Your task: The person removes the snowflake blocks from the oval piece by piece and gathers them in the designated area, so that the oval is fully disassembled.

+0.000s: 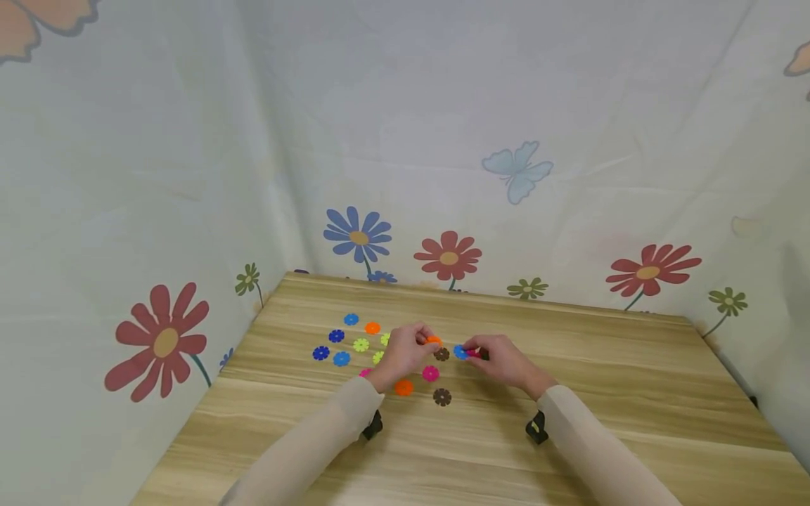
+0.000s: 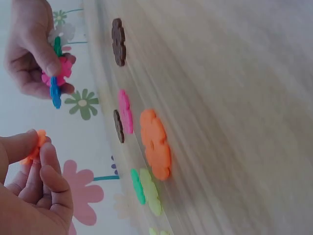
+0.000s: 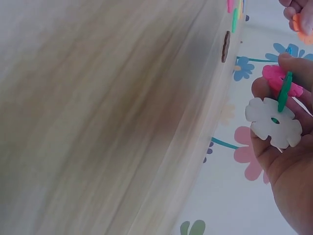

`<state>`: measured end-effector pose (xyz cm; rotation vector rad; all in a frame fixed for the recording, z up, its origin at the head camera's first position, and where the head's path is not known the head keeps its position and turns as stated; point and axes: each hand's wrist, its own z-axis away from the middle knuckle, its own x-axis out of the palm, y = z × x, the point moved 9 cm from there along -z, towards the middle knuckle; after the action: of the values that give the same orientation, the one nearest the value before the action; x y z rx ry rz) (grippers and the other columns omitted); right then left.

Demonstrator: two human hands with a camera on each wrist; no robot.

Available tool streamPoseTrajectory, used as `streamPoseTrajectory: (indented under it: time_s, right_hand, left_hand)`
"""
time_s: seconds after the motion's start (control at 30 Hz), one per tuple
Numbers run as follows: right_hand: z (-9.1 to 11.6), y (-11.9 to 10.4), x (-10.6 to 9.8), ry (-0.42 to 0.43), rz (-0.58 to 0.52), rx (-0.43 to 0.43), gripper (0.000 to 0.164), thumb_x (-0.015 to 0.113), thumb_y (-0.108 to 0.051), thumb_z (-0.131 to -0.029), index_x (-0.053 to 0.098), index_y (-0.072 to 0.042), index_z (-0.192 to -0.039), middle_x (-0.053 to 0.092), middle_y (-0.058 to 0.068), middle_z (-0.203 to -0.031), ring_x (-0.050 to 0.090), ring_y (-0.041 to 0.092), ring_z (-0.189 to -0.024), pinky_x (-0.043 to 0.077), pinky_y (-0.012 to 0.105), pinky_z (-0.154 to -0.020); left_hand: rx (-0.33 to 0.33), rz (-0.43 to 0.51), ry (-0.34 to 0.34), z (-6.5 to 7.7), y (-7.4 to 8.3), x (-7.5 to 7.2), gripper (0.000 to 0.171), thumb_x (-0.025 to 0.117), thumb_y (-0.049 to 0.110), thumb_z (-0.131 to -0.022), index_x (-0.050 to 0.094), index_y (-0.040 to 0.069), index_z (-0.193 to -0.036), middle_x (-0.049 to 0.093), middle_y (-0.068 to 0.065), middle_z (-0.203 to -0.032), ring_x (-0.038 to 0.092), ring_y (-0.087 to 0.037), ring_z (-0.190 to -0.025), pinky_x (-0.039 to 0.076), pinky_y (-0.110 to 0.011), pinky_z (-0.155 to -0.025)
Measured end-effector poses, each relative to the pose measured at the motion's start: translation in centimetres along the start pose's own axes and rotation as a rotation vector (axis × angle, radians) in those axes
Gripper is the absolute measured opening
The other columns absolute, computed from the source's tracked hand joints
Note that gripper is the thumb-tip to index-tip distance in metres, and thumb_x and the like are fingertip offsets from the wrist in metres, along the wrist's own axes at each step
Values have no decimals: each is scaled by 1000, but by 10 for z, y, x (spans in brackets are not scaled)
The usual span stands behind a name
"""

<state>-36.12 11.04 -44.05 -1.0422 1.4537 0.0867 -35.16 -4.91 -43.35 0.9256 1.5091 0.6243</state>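
My left hand (image 1: 405, 351) pinches an orange flower-shaped plastic disc (image 2: 39, 143) between thumb and fingers, above the wooden table. To its right, my right hand (image 1: 504, 360) grips a short chain of interlocked flower discs. In that chain a blue disc (image 2: 55, 93) points toward the left hand, followed by a pink disc (image 3: 274, 77), a green disc (image 3: 285, 93) and a white disc (image 3: 272, 122). The orange disc and the chain's blue end are a small gap apart. Fingers partly hide the pink disc.
Loose flower discs lie flat on the wooden table (image 1: 569, 436), mostly left of and below the hands: a brown disc (image 1: 441, 397), an orange disc (image 1: 403, 388), a pink disc (image 1: 430, 373) and several blue and yellow-green ones. Flower-printed cloth (image 1: 569, 232) surrounds the table's back and sides.
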Motion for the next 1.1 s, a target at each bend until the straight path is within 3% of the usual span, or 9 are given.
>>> streamPoseTrajectory:
  time_s: [0.27, 0.5, 0.8, 0.97, 1.1]
  right_hand:
    - [5, 7, -4, 0, -2, 38, 16, 70, -14, -86, 69, -11, -102, 66, -4, -94, 55, 7, -72, 49, 25, -66]
    - [8, 8, -7, 3, -7, 33, 18, 70, -12, -86, 68, -9, -103, 67, -2, -95, 56, 7, -73, 49, 25, -65]
    - [8, 9, -6, -10, -19, 46, 17, 69, -15, -87, 68, -11, -104, 66, -3, -96, 56, 7, -74, 49, 24, -66]
    - [7, 10, -4, -3, -24, 9, 17, 69, -16, -87, 69, -10, -103, 66, -3, -94, 55, 7, -72, 49, 24, -65]
    - [7, 10, -5, 3, -22, -12, 16, 70, -15, -87, 69, -10, -102, 66, -4, -93, 54, 6, -71, 49, 24, -64]
  left_hand:
    - [-34, 41, -54, -8, -8, -3, 19, 71, 12, -86, 60, 8, -101, 60, -3, -72, 57, -20, -63, 46, -26, -54]
    - [-90, 64, -118, -16, -14, -2, 23, 67, 5, -87, 63, 2, -110, 63, -4, -91, 62, -18, -81, 52, -28, -67]
    - [-128, 7, -171, -30, -20, 0, 39, 65, -4, -82, 61, -1, -121, 61, -10, -106, 55, -21, -92, 49, -30, -74]
    - [-164, -17, -191, -39, -27, 6, 40, 65, -7, -81, 62, 1, -120, 59, -9, -102, 51, -21, -89, 48, -30, -75]
    - [-144, -64, -207, -47, -28, 11, 37, 66, -7, -80, 64, 1, -116, 60, -9, -100, 53, -20, -88, 49, -30, -74]
